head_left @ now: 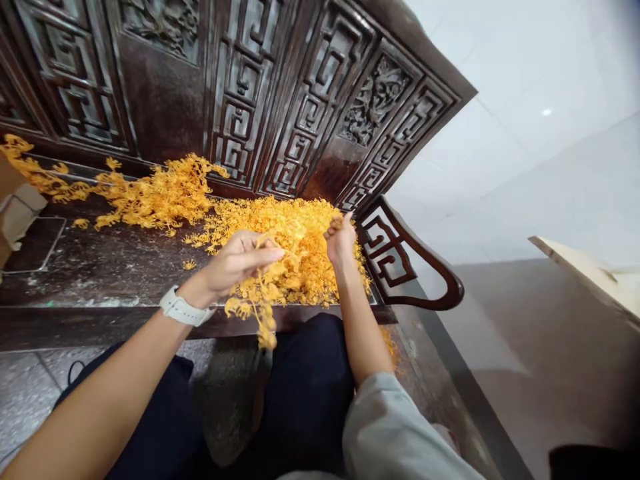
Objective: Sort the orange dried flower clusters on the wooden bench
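Note:
My left hand [237, 263], with a pale band on its wrist, pinches a strand of yellow-orange plastic-looking flower pieces [266, 303] between thumb and fingers. The strand's lower end dangles past the front edge of the bench seat. To the right, my right hand [341, 240] is held palm up above the pile with its fingers curled; what lies inside them is too small to make out. Beneath and between both hands spreads a large heap of loose yellow-orange flower pieces [313, 283].
More linked flower pieces [160, 193] lie along the left of the dark wooden bench seat [125, 267]. A carved backrest [165, 113] rises behind, and a curved armrest [453, 293] bounds the right end. A cardboard box [20, 207] stands at far left.

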`<state>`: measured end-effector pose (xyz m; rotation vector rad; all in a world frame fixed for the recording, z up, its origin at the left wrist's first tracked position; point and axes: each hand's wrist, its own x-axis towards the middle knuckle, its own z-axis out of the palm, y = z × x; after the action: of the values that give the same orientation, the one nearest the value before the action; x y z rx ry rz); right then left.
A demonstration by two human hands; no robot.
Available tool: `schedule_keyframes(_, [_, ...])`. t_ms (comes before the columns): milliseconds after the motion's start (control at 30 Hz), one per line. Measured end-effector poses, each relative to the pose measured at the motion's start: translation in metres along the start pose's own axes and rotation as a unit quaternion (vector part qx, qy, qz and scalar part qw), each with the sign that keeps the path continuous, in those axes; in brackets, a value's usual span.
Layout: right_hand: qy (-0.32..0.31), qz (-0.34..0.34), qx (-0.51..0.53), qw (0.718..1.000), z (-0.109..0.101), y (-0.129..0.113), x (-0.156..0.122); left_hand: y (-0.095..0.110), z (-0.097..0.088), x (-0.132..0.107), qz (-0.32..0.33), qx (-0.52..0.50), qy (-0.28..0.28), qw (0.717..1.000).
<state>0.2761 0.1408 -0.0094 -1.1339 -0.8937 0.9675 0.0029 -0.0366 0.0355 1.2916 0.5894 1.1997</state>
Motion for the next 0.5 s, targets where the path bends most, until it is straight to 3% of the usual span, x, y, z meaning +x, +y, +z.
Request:
schedule_keyframes(67, [-0.066, -0.072, -0.141, 0.985, 0.01, 0.012, -0.005, -0.003, -0.013, 0.0, -0.038, -0.03, 0.017, 0.999])
schedule_keyframes(133, [-0.119, -0.174, -0.253, 0.944, 0.024, 0.018, -0.016, -0.005, -0.021, 0.001, -0.062, -0.064, 0.057, 0.994])
schedule_keyframes(200, [-0.187, -0.213, -0.265, 0.922, 0.038, 0.015, -0.032, -0.006, -0.023, 0.003, -0.085, -0.075, 0.089, 0.99])
schedule_keyframes(300, [-0.34, -0.13, -0.152, 0.919, 0.053, -0.002, -0.069, -0.009, -0.024, 0.012, -0.109, -0.048, 0.111, 0.987])
schedule_keyframes(367, [-0.422, -0.083, -0.094, 0.898, 0.06, -0.013, -0.092, -0.013, -0.026, 0.018, -0.116, -0.027, 0.117, 0.986])
schedule_keyframes(433, [-0.443, -0.083, -0.067, 0.89, 0.064, -0.019, -0.102, -0.017, -0.026, 0.022, -0.127, -0.015, 0.113, 0.985])
schedule_keyframes(500, [-0.373, -0.09, -0.043, 0.923, 0.061, -0.018, -0.094, -0.019, -0.024, 0.02, -0.142, -0.008, 0.077, 0.987])
